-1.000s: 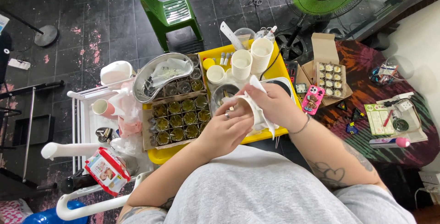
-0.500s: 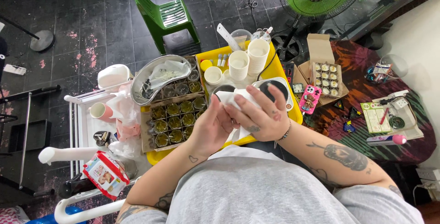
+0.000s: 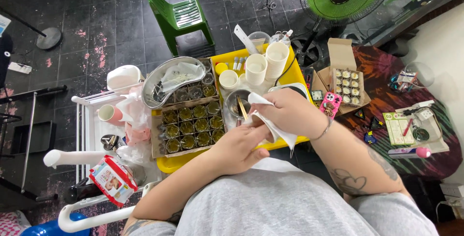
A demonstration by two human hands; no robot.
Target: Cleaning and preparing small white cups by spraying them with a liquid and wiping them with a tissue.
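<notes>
Both my hands are pinching a white tissue over the yellow tray: my right hand is closing its fingers around it, my left hand is gripping its lower edge. Just beside them a thin stick is leaning in a small metal bowl. I am risking a nudge that tips it, or topples the stacked paper cups behind.
</notes>
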